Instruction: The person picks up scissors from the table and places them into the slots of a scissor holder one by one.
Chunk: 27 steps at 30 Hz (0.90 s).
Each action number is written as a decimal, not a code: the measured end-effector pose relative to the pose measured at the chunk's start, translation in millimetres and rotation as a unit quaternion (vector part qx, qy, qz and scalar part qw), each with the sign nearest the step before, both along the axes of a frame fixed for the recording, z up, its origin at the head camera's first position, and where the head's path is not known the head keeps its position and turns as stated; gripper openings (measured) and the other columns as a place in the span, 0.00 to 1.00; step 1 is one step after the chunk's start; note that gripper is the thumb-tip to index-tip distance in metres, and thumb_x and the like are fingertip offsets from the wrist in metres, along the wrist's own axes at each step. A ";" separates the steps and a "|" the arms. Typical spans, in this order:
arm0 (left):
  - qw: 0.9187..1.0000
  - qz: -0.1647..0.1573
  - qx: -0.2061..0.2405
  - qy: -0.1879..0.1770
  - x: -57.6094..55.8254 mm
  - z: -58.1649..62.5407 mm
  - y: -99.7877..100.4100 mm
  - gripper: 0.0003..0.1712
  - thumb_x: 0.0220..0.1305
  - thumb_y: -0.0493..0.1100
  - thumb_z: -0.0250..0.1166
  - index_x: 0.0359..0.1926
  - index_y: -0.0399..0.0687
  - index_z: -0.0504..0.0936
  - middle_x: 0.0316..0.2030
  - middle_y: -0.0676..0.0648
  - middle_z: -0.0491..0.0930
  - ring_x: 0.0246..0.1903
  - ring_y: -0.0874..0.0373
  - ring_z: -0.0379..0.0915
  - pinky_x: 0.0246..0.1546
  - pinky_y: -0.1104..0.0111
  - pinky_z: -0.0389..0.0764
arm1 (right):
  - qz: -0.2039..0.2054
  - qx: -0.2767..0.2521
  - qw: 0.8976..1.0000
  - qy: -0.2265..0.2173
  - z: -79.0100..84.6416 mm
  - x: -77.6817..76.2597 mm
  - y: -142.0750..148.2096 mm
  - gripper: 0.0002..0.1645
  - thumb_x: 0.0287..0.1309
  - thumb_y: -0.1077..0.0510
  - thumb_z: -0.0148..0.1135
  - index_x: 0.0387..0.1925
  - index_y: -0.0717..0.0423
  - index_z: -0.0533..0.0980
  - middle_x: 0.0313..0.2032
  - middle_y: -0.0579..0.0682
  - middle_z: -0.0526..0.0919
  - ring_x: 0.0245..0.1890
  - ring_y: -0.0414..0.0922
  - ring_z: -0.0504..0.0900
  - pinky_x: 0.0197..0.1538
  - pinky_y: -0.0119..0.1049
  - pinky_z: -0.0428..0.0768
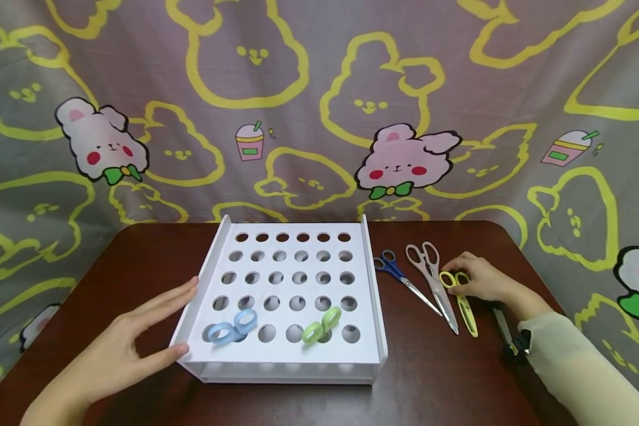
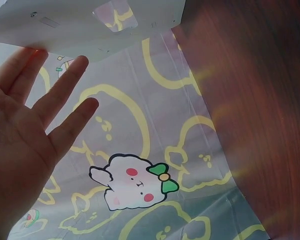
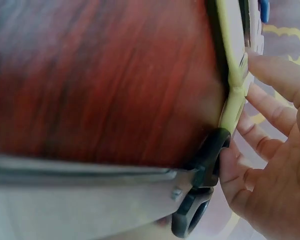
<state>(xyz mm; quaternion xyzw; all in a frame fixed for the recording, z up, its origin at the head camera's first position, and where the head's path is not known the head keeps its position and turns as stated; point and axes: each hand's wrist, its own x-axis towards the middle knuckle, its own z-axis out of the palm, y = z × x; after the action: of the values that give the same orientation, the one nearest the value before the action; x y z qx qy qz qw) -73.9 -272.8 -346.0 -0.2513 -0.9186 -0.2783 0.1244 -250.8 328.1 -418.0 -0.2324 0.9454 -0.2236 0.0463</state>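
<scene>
A white rack (image 1: 258, 319) with rows of round holes stands on the table. Light blue scissors (image 1: 223, 333) and green scissors (image 1: 314, 332) sit handles up in its front row. My left hand (image 1: 112, 349) rests spread fingertips on the rack's left side panel; the left wrist view shows these fingers (image 2: 65, 95) extended. To the right, my right hand (image 1: 481, 279) pinches the handle of yellow scissors (image 1: 467, 316), which lie on the table. In the right wrist view, black-handled scissors (image 3: 205, 162) lie close below the fingers.
Between the rack and the yellow scissors lie blue-handled scissors (image 1: 396, 273) and pale pink scissors (image 1: 431, 272). The black-handled scissors are partly hidden by my right wrist. A patterned curtain (image 1: 298, 130) hangs behind the dark wooden table (image 1: 431, 378).
</scene>
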 end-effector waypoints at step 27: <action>1.000 0.001 0.005 -0.003 0.3 0.0 -0.4 0.49 0.48 0.40 0.79 0.72 0.56 0.69 0.72 0.54 0.67 0.70 0.78 0.56 0.60 0.92 0.55 | -0.015 -0.064 0.997 -0.038 1.5 0.2 -3.7 0.24 0.51 0.67 0.72 0.50 0.66 0.75 0.37 0.56 0.80 0.30 0.39 0.73 0.31 0.32 0.73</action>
<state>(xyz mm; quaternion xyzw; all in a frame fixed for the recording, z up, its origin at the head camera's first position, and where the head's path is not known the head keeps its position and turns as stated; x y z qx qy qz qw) -73.7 -273.2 -346.1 -0.2487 -0.9180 -0.2834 0.1231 -250.6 324.4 -416.5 -0.2118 0.9303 -0.2926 0.0636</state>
